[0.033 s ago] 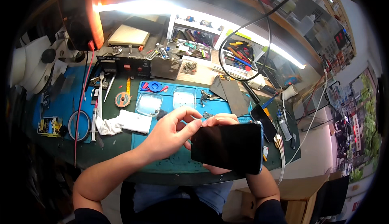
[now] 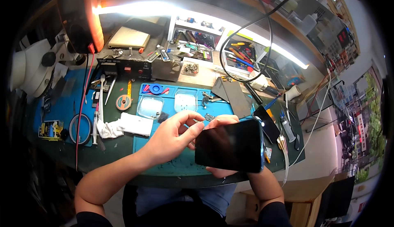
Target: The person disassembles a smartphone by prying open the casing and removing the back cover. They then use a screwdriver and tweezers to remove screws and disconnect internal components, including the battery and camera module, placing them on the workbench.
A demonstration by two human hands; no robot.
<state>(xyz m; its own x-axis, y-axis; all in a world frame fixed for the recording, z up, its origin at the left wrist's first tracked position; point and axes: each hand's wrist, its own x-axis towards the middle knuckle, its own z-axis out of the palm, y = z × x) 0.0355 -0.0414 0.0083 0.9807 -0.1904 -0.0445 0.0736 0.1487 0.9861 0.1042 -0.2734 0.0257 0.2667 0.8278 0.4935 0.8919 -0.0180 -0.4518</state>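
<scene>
A smartphone (image 2: 230, 146) with a dark screen facing up is gripped by my right hand (image 2: 223, 121). Fingers show along its far edge and part of the hand below its near edge; the rest is hidden behind it. At the phone's far left corner is my left hand (image 2: 174, 134), thumb and index fingertip drawn together in a pinch. Whatever lies between those fingertips is too small or hidden to make out. Both hands are above a blue work mat (image 2: 164, 165).
Two clear plastic boxes (image 2: 185, 101) stand on the mat beyond my hands. A white cloth (image 2: 111, 128) and a solder wick spool (image 2: 123, 102) lie left. Another dark phone (image 2: 266, 124) and a syringe (image 2: 287, 129) are to the right. A black cable loop (image 2: 221, 59) hangs overhead.
The phone has tilted slightly, showing more of its right side edge. My hands keep nearly the same place and grip.
</scene>
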